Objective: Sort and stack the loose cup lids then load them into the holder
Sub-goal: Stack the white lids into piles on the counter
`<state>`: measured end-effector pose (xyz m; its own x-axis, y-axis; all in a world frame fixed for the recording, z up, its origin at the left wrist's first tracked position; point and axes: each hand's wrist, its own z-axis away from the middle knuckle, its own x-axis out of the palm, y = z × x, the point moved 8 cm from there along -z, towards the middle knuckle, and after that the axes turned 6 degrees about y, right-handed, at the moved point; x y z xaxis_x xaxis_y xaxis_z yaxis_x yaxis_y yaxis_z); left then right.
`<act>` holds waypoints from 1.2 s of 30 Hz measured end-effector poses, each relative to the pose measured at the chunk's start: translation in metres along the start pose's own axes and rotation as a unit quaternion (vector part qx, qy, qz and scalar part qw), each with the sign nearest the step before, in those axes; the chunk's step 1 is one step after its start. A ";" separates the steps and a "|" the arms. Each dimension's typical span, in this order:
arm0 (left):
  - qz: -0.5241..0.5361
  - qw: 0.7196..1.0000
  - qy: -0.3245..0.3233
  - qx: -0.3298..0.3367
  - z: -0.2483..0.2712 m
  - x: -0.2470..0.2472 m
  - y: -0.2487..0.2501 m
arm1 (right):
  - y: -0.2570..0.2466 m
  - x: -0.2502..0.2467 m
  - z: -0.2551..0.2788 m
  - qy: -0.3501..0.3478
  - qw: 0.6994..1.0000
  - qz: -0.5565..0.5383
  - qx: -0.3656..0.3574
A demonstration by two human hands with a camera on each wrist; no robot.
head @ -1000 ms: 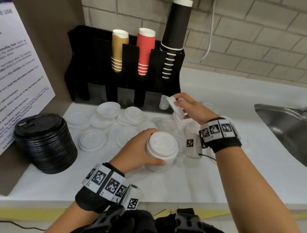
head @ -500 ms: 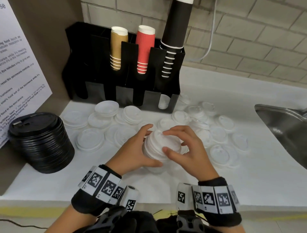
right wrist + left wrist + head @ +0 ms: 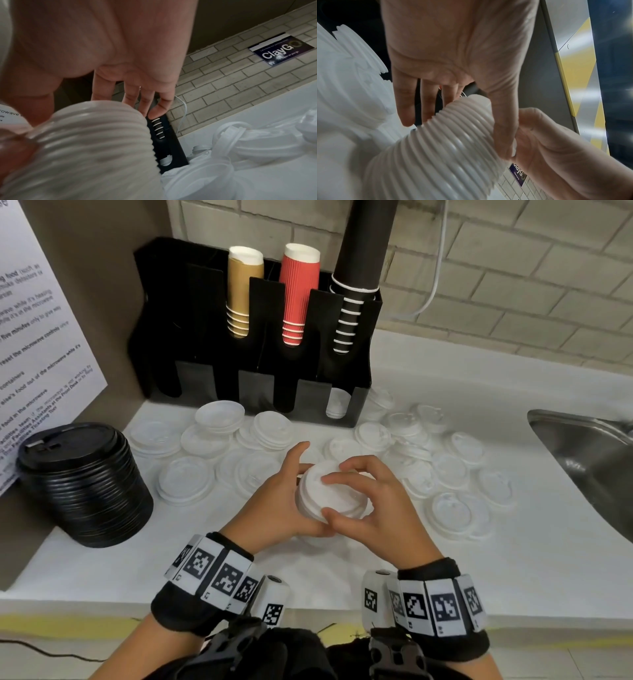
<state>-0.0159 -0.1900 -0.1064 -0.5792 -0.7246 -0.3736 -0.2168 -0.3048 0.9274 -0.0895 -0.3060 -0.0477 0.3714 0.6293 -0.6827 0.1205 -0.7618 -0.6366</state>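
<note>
A tall stack of white lids (image 3: 317, 496) stands on the white counter (image 3: 445, 570). My left hand (image 3: 291, 491) holds it from the left, thumb along the near side and fingers behind it. My right hand (image 3: 342, 498) curls over the top lid, fingertips on the top and thumb at the near rim. In the left wrist view the ribbed stack of white lids (image 3: 450, 148) fills the middle. Several loose white lids (image 3: 442, 474) lie scattered behind and to the right. The black holder (image 3: 253, 344) stands at the back with brown, red and black cup stacks; a few white lids (image 3: 337, 404) sit in its right front slot.
A stack of black lids (image 3: 82, 484) stands at the left by a wall with a printed notice (image 3: 30, 344). A steel sink (image 3: 589, 460) opens at the right. More loose white lids (image 3: 185, 484) lie left of the hands. A white cable (image 3: 435, 282) hangs on the brick wall.
My right hand came back from near the holder with a white lid and set it on the stack; it now rests curled over the top. The left hand kept hold of the stack.
</note>
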 end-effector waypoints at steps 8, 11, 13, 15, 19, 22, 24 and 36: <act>-0.009 0.999 0.010 0.030 0.002 0.001 0.012 | 0.013 -0.020 0.006 0.044 0.996 -0.051 0.059; -0.006 1.000 0.017 0.024 0.001 0.002 0.011 | 0.058 -0.051 0.012 0.072 0.976 0.084 0.186; -0.007 1.000 0.015 0.022 0.002 0.002 0.010 | 0.095 -0.066 0.024 0.004 0.930 0.207 0.304; -0.009 1.000 0.015 0.021 0.002 0.002 0.009 | 0.123 -0.076 0.037 -0.065 0.885 0.263 0.380; -0.010 1.000 0.018 0.021 0.003 0.002 0.010 | 0.142 -0.077 0.043 -0.117 0.866 0.265 0.407; -0.012 1.000 0.018 0.019 0.004 0.002 0.010 | 0.142 -0.078 0.039 -0.135 0.863 0.294 0.388; -0.015 1.000 0.020 0.017 0.005 0.002 0.010 | 0.138 -0.081 0.036 -0.130 0.881 0.263 0.371; -0.016 1.000 0.014 0.017 0.004 0.003 0.011 | 0.180 -0.123 0.036 -0.145 0.857 0.264 0.418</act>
<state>-0.0232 -0.1926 -0.0973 -0.5493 -0.7324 -0.4023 -0.2613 -0.3067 0.9152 -0.1464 -0.5148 -0.0910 -0.0876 0.3353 -0.9380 -0.7400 -0.6523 -0.1640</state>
